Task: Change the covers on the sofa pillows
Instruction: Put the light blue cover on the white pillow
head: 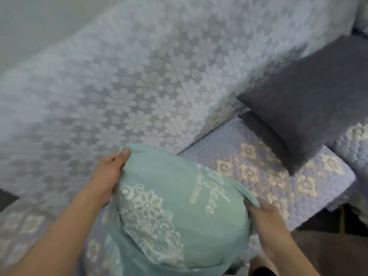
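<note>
Mint-green pillow (179, 206), soft and light between my hands, left hand (107, 176) pinching its top corner, right hand (264, 214) gripping the side seam.

A home living room, seen at the sofa.
The sofa (139, 80) wears a pale blue cover with a white daisy pattern, its seat (258, 156) a quilted pad with cream flowers. A grey pillow (310, 100) leans against the backrest, a plain wall (39, 22) stands behind, and a strip of floor (328, 251) shows beside the seat.
</note>
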